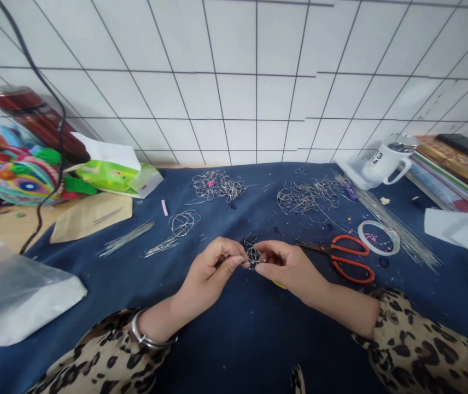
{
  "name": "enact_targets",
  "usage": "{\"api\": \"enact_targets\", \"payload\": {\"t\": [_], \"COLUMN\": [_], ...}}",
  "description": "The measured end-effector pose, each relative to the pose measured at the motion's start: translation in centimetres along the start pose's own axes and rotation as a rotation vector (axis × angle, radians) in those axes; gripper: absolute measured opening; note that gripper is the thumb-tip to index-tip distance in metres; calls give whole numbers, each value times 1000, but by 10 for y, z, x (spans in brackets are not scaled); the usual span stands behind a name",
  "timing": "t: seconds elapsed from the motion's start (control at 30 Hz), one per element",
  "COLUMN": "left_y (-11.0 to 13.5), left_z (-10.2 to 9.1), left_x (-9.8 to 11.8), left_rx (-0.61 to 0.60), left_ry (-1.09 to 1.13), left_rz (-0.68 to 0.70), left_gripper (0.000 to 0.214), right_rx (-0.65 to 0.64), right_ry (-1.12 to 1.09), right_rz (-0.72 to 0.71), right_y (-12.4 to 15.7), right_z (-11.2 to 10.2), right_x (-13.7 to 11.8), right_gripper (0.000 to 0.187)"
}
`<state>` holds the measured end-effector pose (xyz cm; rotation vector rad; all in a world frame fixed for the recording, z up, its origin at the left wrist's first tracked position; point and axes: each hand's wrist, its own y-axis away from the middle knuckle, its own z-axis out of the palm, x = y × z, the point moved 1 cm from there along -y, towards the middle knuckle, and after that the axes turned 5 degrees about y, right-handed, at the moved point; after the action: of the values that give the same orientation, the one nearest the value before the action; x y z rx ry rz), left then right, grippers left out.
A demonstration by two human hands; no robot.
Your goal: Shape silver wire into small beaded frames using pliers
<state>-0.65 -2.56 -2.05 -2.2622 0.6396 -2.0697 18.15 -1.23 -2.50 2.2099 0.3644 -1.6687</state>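
Between my two hands is a small bent-wire piece (253, 255) with round loops, held just above the blue cloth (226, 339). My left hand (213, 268) pinches its left side between thumb and forefinger. On the opposite side, my right hand (293, 268) grips the wire with thumb and fingers closed. A bit of something yellow (280, 284) shows from under the right hand. Scissors with red handles (351, 257) lie to the right of that hand, their blades partly behind it.
Tangled wire pieces (308, 196) and a second wire heap (213, 186) lie towards the wall. Straight wires (127, 238) rest at left, longer wires (402, 230) at right. A white ring dish (379, 238) holds pink beads. A white mug (392, 161) stands at back right.
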Motion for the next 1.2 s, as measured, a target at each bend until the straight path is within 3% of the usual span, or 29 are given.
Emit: {"api": "enact_targets", "payload": {"t": [0.37,0.6,0.97,1.2], "left_y": [1,-1,-5,-6], "left_z": [-1,-1,0,2], "left_x": [-2,0,-4,-6], "left_rx": [17,35,16,54], "left_ry": [-105,-118,314,387], "left_rz": [-17,-39,-269,-328], "left_gripper": [5,5,5,7], "right_rx": [-33,-84,-163,-152], "right_ry": [-55,-112,-235,-238], "right_rz": [27,47,100,87], "right_y": [-1,-2,-3,-3], "right_z": [-2,-4,-5,-4], "right_x": [-3,-4,-7,-9], "right_gripper": [18,15,15,10]}}
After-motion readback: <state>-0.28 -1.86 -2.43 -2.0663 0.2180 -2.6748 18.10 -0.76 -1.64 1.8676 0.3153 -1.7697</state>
